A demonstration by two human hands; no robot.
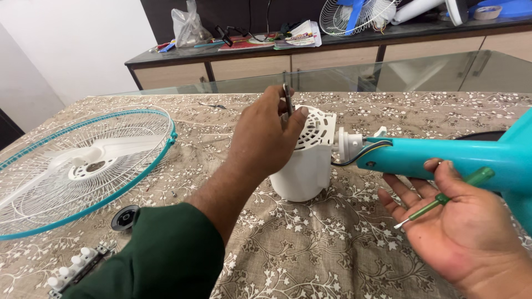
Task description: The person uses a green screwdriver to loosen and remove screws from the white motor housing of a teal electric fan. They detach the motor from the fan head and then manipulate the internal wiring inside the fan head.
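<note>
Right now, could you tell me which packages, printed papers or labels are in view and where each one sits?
Clear plastic bag: knotted and crumpled, on the dark sideboard, far left.
Printed booklets: a colourful stack lying flat on the sideboard, near the middle.
Red flat booklet: left of that stack.
No screens or signs show.

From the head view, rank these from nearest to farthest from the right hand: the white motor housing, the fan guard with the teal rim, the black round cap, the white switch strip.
Measured from the right hand:
1. White motor housing, just to its left, mid-table.
2. Black round cap, far left, beside the guard.
3. Fan guard and white switch strip, far left; too close to call.
</note>
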